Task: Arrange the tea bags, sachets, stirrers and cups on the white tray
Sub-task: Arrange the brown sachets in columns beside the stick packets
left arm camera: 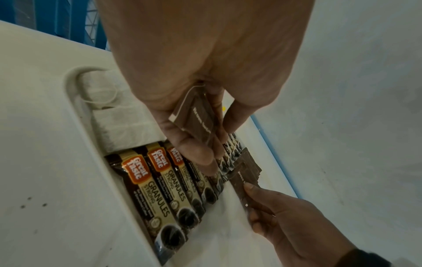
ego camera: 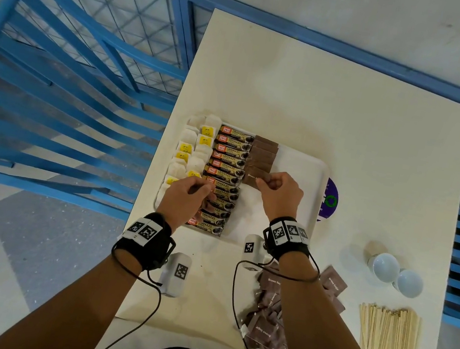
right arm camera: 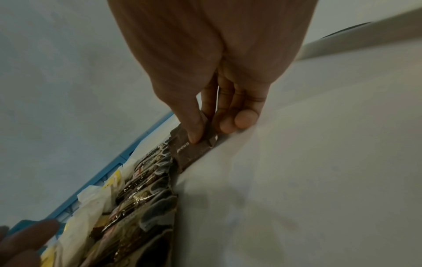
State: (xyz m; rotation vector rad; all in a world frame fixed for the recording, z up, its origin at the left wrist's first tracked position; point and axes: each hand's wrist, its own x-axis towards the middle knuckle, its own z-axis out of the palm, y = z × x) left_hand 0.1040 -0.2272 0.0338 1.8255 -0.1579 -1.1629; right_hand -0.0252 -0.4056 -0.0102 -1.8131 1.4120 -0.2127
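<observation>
The white tray (ego camera: 301, 162) holds a column of tea bags (ego camera: 193, 149), a column of coffee sachets (ego camera: 230, 159) and a short column of brown sugar sachets (ego camera: 263, 152). My right hand (ego camera: 276, 190) pinches one brown sugar sachet (right arm camera: 191, 153) by its edge and holds it down at the near end of that column. My left hand (ego camera: 187, 197) hovers over the coffee sachets and grips a few more brown sugar sachets (left arm camera: 198, 119) between thumb and fingers. Loose sugar sachets (ego camera: 276, 305), wooden stirrers (ego camera: 387, 340) and two white cups (ego camera: 395, 274) lie on the table near me.
The white table (ego camera: 356, 110) stretches away beyond the tray. A purple round disc (ego camera: 330, 201) peeks out at the tray's right edge. Blue chairs (ego camera: 54, 82) and a blue railing surround the table on the left, back and right.
</observation>
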